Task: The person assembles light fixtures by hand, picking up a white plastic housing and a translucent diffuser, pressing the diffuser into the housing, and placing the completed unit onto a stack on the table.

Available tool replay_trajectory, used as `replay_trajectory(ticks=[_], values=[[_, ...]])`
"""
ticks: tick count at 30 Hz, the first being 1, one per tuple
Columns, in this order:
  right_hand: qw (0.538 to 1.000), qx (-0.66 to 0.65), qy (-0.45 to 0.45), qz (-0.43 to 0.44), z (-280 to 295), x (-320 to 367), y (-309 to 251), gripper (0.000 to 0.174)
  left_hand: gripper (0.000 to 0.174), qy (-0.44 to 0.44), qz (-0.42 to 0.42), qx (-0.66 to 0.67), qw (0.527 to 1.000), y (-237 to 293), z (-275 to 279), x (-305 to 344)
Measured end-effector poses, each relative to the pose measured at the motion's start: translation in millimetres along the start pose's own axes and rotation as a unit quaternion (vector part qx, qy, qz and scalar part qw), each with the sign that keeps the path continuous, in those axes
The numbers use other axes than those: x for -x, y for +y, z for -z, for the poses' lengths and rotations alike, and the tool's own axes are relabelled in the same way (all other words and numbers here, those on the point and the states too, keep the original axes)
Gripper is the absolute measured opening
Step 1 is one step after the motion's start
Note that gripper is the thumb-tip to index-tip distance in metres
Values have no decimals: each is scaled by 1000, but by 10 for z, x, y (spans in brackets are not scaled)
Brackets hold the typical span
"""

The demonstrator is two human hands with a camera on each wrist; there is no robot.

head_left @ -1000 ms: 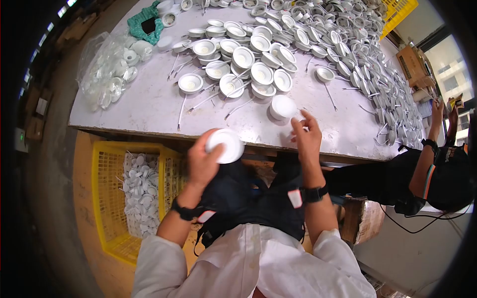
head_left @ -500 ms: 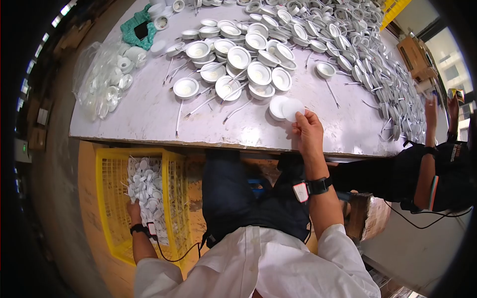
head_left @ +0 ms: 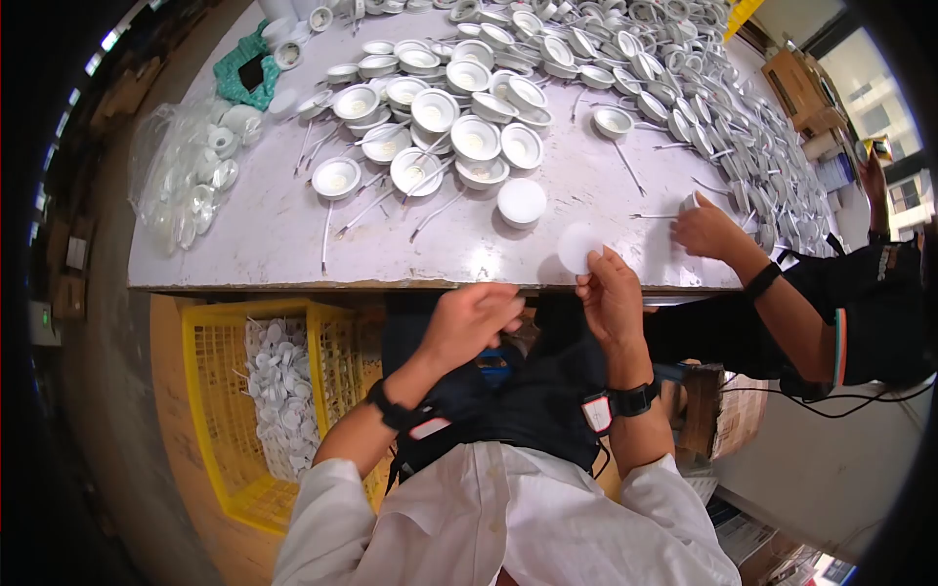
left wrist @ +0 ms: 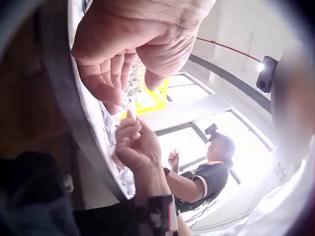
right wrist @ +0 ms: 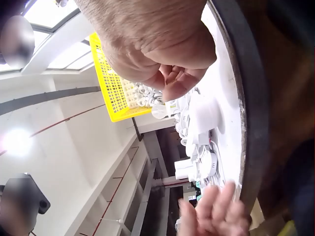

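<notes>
My right hand [head_left: 616, 298] pinches a thin white disc [head_left: 578, 250] between thumb and fingers, over the table's front edge. To its left, my left hand [head_left: 467, 327] hovers by the same edge with loosely bent fingers; the left wrist view shows nothing in its grasp. A short white stack of discs [head_left: 522, 202] stands on the table just beyond the held disc. Behind it lies a cluster of white round lamp housings [head_left: 435, 110] with trailing white wires. One lone lamp housing [head_left: 613, 122] sits to the right, its wire pointing toward me.
A yellow basket [head_left: 315, 391] of white lamp parts stands below the table on the left. A clear plastic bag [head_left: 161, 186] and a green bag [head_left: 227, 78] lie at the table's left. Another person's hand [head_left: 711, 232] reaches to the heaped lamps on the right.
My left hand first held a white round lamp, then dipped into the basket, and is now back by the table edge. My right hand took a disc off the stack and drew it nearer.
</notes>
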State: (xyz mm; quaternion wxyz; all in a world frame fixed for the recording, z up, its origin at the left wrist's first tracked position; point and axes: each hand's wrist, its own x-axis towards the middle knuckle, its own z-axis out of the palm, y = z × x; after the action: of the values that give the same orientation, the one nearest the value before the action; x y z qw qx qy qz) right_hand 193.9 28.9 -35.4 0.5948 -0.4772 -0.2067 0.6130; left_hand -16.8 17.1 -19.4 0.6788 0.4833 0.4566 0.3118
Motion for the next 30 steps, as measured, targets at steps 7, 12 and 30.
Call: replay_trajectory(ticks=[7,12,30], values=[[1000,-12,-22,4,265,189,-62,21,24,-49,-1,-23,999,113,-662,-804],[999,19,12,27,579,152,-77,22,17,-108,54,102,987,59,-852,-936],[988,26,124,84,1333,20,-455,20,38,-30,-491,-338,802,25,-1528,-1528]])
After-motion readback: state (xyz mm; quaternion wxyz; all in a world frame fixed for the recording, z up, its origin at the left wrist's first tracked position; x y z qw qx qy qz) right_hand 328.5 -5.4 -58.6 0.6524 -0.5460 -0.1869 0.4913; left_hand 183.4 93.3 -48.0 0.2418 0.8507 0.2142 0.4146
